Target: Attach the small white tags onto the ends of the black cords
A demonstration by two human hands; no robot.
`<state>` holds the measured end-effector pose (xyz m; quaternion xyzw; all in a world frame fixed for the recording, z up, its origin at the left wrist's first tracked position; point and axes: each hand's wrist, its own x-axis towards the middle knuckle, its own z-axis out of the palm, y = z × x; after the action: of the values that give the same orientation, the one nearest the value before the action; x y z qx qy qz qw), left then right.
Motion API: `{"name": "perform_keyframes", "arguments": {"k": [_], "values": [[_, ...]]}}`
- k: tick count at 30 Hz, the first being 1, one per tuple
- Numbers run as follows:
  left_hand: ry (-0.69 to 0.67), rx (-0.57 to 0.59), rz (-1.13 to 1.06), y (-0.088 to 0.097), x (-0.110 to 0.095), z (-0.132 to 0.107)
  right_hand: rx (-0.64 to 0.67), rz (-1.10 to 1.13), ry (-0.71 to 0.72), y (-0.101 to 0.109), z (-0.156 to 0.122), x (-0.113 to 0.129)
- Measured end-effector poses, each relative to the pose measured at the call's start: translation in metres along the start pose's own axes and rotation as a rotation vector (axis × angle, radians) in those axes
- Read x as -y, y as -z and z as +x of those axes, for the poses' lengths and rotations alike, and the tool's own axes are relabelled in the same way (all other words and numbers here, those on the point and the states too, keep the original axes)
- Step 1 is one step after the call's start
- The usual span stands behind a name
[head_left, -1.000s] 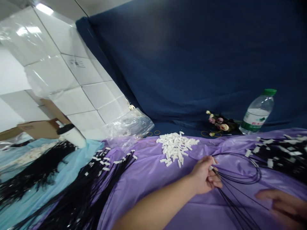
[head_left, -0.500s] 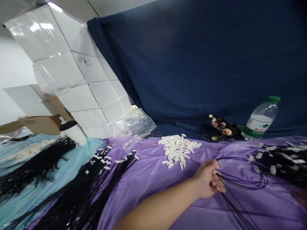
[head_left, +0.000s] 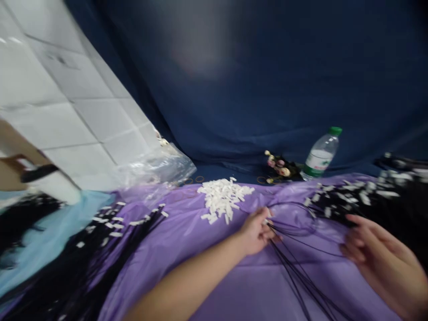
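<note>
My left hand (head_left: 257,231) is closed on a bundle of thin black cords (head_left: 294,272) that loop and trail toward the lower right over the purple plastic sheet (head_left: 207,263). Just behind that hand lies a pile of small white tags (head_left: 222,199). My right hand (head_left: 381,261) hovers at the right with its fingers apart and nothing in it, near a heap of black cords with white tags (head_left: 354,198). The picture is blurred by motion.
A water bottle with a green cap (head_left: 320,154) and small artificial flowers (head_left: 279,166) stand at the back against the dark blue cloth (head_left: 254,76). More tagged black cords (head_left: 110,240) lie at left. White boxes (head_left: 60,116) and a clear plastic bag (head_left: 157,167) sit at the left.
The view has swung to the right and blurred. My right hand has come back into view at the right, fingers spread. My left hand keeps its hold on the cords.
</note>
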<state>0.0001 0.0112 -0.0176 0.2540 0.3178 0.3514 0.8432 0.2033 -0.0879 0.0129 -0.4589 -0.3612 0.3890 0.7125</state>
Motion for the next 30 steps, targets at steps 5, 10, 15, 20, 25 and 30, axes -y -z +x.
{"name": "perform_keyframes", "arguments": {"k": [5, 10, 15, 20, 25, 30], "values": [[0.025, 0.002, 0.000, -0.002, -0.005, 0.002, 0.000, -0.017, -0.070, -0.012, -0.003, 0.010], [0.034, -0.007, 0.087, -0.007, -0.008, -0.002, 0.051, -0.180, -0.026, 0.000, -0.006, 0.006], [0.014, 0.057, 0.189, -0.009, -0.006, -0.002, 0.089, -0.337, 0.062, -0.011, -0.008, 0.008], [0.004, 0.163, 0.305, -0.010, -0.005, -0.001, 0.185, -0.637, 0.193, -0.025, -0.006, -0.001], [0.040, 0.232, 0.322, -0.012, -0.008, -0.004, 0.227, -0.930, 0.406, -0.025, -0.005, -0.006], [0.056, 0.283, 0.333, -0.011, -0.007, -0.005, 0.244, -0.949, 0.463, -0.026, -0.005, -0.004]]}}
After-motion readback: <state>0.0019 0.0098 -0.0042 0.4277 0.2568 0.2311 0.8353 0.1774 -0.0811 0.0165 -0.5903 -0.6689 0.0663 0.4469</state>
